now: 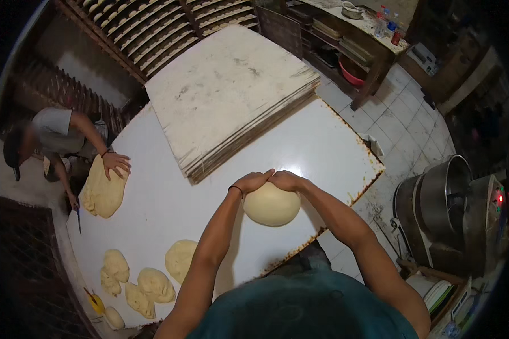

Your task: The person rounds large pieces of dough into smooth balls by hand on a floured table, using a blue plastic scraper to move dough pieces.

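Note:
A smooth, pale ball of dough [272, 208] rests on the white table [152, 226] right in front of me. My left hand [253, 181] and my right hand [287, 180] meet at its far side, thumbs close together, both closed over the dough. Their fingertips are hidden behind it. To the left lie several rougher dough lumps, among them a round one [179, 259] partly behind my left forearm, a folded one [156, 285] and a lumpy one [116, 265].
Beyond my hands lies a stack of floured boards [226, 85]. At the far left a co-worker presses a large dough slab [103, 189] and holds a knife [79, 222]. Loaded racks [152, 34] stand behind. A metal mixer bowl [435, 198] is at right.

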`<state>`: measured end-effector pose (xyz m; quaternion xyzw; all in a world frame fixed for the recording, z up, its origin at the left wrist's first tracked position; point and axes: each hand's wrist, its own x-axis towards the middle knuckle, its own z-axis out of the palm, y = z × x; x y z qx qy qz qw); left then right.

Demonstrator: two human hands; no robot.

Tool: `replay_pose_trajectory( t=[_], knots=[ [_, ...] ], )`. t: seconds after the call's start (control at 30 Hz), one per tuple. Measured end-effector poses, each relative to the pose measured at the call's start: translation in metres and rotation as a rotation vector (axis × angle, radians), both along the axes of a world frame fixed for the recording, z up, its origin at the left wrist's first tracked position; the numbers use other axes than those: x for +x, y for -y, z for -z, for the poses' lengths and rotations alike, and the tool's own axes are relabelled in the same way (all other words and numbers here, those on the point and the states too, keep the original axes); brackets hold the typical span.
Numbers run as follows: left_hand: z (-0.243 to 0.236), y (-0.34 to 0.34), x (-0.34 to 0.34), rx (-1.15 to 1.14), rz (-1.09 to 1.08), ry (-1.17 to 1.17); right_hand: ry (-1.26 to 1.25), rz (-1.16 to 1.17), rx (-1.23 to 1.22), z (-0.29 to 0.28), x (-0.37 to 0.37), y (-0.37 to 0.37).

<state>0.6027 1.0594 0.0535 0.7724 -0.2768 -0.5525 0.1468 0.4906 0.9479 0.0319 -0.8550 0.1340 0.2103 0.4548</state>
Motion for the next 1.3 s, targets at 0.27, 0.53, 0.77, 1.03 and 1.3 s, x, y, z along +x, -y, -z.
replay_pose_trajectory(
  t=[0.27, 0.53, 0.77, 1.03, 1.3],
  knots=[
    [0.036, -0.111, -0.103, -0.303, -0.025, 0.033, 0.015, -0.098, -0.098, 0.007, -0.099, -0.085],
    [0.084, -0.171, -0.095, -1.073, -1.016, -0.424, 0.42, 1.18, 1.194, 0.057, -0.136, -0.091],
    [0.02, -0.099, -0.117, -1.155, -1.158, -0.524, 0.329, 0.835, 2.023, 0.051, -0.042, -0.073],
    [0.026, -0.087, -0.033, -0.63, -0.915, 0.189, 0.09, 0.439, 0.686, 0.043, 0.028, 0.071],
    [0.008, -0.002, -0.007, -0.029, -0.074, 0.092, 0.019, -0.177, 0.011, 0.022, 0.015, 0.011]
  ],
)
